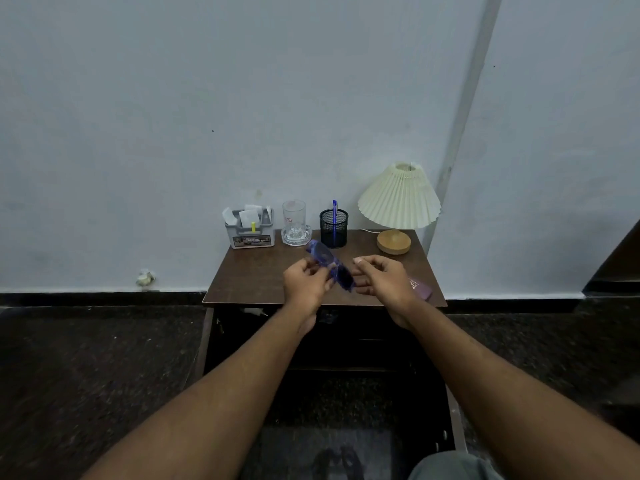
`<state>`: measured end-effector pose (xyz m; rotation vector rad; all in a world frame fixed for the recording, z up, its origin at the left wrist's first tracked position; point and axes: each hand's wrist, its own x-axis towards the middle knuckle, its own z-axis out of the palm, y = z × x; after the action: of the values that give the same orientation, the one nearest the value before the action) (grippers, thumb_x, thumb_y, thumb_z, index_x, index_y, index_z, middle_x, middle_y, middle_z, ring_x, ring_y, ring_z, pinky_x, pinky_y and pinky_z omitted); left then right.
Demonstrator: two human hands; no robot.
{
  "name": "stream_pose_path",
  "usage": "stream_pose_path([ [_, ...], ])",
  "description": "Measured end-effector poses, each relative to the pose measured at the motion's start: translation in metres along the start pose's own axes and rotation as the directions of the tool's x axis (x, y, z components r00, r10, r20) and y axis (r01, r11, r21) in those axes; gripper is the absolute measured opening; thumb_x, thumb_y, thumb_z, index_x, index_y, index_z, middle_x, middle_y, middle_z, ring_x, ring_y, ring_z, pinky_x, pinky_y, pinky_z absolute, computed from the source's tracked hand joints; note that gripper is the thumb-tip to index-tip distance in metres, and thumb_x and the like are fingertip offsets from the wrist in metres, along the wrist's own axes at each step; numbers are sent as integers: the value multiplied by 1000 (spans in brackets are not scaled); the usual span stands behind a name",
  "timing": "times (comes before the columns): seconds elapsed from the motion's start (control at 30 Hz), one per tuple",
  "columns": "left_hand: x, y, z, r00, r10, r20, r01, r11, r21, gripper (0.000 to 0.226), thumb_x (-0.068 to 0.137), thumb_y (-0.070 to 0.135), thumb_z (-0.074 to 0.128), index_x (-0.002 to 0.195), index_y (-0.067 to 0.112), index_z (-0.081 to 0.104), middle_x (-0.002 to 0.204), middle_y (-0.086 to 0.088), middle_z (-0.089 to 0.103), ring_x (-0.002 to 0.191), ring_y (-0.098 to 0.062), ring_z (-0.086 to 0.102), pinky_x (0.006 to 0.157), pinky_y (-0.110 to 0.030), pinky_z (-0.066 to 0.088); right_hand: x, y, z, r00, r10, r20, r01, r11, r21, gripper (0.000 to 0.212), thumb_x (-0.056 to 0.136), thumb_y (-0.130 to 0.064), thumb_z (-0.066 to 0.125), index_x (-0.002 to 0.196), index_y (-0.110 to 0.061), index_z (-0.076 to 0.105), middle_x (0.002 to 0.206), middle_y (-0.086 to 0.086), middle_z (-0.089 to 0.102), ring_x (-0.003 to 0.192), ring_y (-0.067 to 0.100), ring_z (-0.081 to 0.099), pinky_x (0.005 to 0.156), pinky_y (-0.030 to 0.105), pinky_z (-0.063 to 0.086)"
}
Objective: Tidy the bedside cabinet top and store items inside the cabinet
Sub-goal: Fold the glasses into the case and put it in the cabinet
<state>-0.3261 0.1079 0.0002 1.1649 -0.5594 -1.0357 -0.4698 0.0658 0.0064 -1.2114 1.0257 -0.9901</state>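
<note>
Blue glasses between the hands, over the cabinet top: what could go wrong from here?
The blue glasses are blurred; the left hand grips one end, but whether the right hand holds the other is unclear, so they might slip. The glass mug stands just behind the hands and could get knocked. The purple object lies at the right front edge of the cabinet top, beside the right wrist; a nudge might push it off.

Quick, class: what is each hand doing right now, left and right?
Left hand: holds the blue sunglasses.
Right hand: fingers curled at the sunglasses' other end; cannot tell whether it grips them.
</note>
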Motion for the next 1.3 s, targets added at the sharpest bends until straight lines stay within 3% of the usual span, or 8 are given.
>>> stream_pose_path([
  [0.13, -7, 2, 7, 996, -92, 0, 89, 961, -260, 10, 94, -7, 63, 101, -1, 65, 97, -19, 73, 82, -23, 74, 72, -27, 64, -4, 8, 3, 995, 68, 76, -82, 978, 193, 25, 98, -18, 64, 109, 3, 68, 101, 24, 74, 85, 34, 71, 68, 29, 61],
  [0.27, -9, -6, 8, 994, -112, -9, 105, 950, -293, 11, 93, -7, 65, 100, 1, 66, 99, -19, 73, 83, -22, 73, 71, -25, 63, -4, 11, 5, 996, 57, 65, -75, 944, 322, 22, 94, -8, 67, 106, 10, 67, 99, 21, 76, 90, 28, 75, 79, 34, 62],
  [0.5, 1, 1, -18, 994, -98, 55, 106, 981, -160, 23, 96, -5, 57, 113, 9, 61, 96, -15, 74, 82, -26, 74, 75, -37, 63, 0, 12, -9, 999, -22, -46, 26, 995, 97, 7, 91, -8, 71, 90, -3, 76, 80, 5, 78, 73, 8, 72, 67, 19, 58],
  [0.63, 11, 6, -38, 999, -34, 11, 33, 998, 60, 10, 95, -1, 64, 99, 7, 68, 102, -19, 72, 84, -22, 72, 76, -27, 64, 7, 13, -13, 998, -58, -35, 58, 998, -1, 8, 92, -8, 70, 93, -3, 76, 80, 3, 77, 71, 5, 69, 66, 16, 56],
  [0.8, 26, 0, -49, 998, 6, -58, 4, 986, 169, 8, 93, -1, 68, 94, 6, 72, 98, -16, 73, 80, -16, 71, 76, -23, 63, 21, 15, -5, 1000, -16, 6, 17, 999, -44, 10, 89, 2, 67, 94, -1, 76, 89, 11, 76, 79, 12, 70, 81, 26, 60],
  [0.97, 46, -15, -53, 987, 52, -154, -4, 955, 297, 17, 92, -1, 68, 108, -3, 73, 89, -10, 72, 74, -12, 66, 72, -21, 59, 43, 33, 4, 999, 25, 21, -22, 987, -157, 16, 91, 7, 63, 102, -2, 71, 90, 15, 71, 81, 20, 67, 73, 26, 60],
  [1.13, 72, -39, -67, 972, 58, -226, 39, 914, 403, 19, 88, 0, 73, 107, -3, 74, 103, -19, 76, 92, -27, 72, 96, -40, 59, 74, 66, 15, 1000, -15, -26, 8, 970, -245, 7, 88, 0, 70, 90, -7, 72, 96, 21, 75, 82, 22, 67, 88, 40, 58],
  [1.3, 97, -63, -79, 964, 49, -261, 82, 879, 470, 16, 87, 2, 74, 104, 0, 76, 102, -18, 77, 93, -30, 74, 95, -45, 60, 108, 98, 21, 998, -19, -67, -10, 913, -408, 9, 89, -9, 70, 94, -9, 77, 91, 11, 76, 74, 15, 63, 80, 41, 57],
])
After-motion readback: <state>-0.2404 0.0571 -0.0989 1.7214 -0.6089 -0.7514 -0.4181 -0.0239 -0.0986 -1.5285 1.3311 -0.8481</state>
